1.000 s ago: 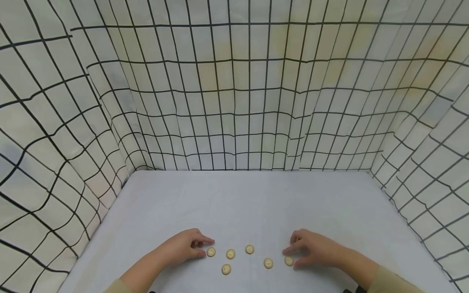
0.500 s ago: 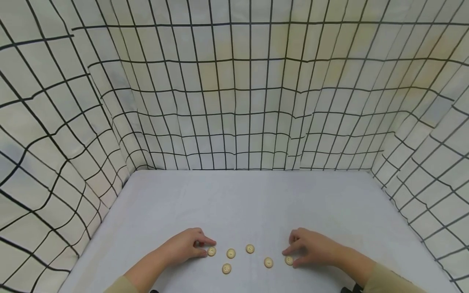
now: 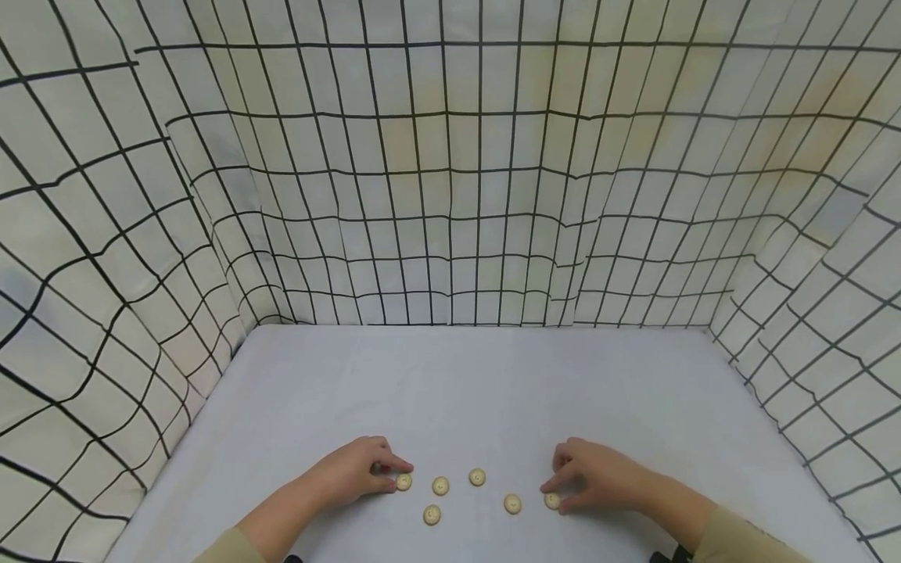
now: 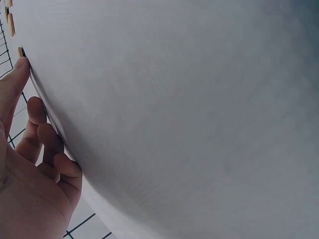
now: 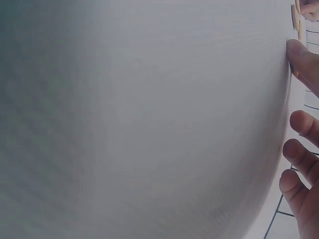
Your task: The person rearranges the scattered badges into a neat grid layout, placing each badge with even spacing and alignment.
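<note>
Several round beige buttons lie in a loose cluster on the white table (image 3: 464,391) near its front edge. My left hand (image 3: 398,475) pinches the leftmost button (image 3: 403,482) between thumb and forefinger, its other fingers curled onto the cloth. My right hand (image 3: 554,496) pinches the rightmost button (image 3: 552,501) the same way. Between the hands lie the other buttons, one (image 3: 440,485) just right of the left hand and another (image 3: 512,503) just left of the right hand. In the left wrist view the left hand's thumb (image 4: 15,74) touches a button's edge (image 4: 20,51). The right wrist view shows the right hand's thumb (image 5: 305,62) at the table's surface.
Cream cloth walls (image 3: 450,195) with a black grid enclose the table at the back and on both sides. Bare white surface stretches from the buttons to the back wall.
</note>
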A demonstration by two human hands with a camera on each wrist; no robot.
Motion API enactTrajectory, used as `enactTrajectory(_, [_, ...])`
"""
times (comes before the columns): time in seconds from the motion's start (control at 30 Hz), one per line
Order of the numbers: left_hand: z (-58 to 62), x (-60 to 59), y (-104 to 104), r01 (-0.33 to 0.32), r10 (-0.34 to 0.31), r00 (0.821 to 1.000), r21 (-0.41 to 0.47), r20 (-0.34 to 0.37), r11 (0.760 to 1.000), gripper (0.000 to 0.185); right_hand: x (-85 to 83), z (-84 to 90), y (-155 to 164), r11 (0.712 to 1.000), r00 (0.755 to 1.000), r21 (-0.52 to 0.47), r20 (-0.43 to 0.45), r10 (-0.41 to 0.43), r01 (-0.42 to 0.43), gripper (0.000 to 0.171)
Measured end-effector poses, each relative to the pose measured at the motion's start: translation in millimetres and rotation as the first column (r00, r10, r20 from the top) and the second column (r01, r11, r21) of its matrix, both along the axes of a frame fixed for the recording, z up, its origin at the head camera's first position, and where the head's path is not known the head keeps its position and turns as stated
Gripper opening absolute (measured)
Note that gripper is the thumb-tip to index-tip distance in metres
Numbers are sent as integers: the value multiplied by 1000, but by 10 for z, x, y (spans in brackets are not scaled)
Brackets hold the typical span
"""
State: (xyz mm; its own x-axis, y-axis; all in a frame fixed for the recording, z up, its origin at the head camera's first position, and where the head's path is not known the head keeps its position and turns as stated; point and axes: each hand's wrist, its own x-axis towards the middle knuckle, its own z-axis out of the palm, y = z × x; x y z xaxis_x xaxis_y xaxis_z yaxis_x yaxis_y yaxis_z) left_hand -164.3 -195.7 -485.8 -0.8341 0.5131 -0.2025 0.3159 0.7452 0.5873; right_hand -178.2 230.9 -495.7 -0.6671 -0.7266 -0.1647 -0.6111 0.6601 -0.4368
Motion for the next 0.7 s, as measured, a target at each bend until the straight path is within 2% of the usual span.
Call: enactTrajectory(0.7, [6,9,9,-3,3,1000,-13,-2,1000,27,-7,14,13,999,999,-21,32,-31,32,28])
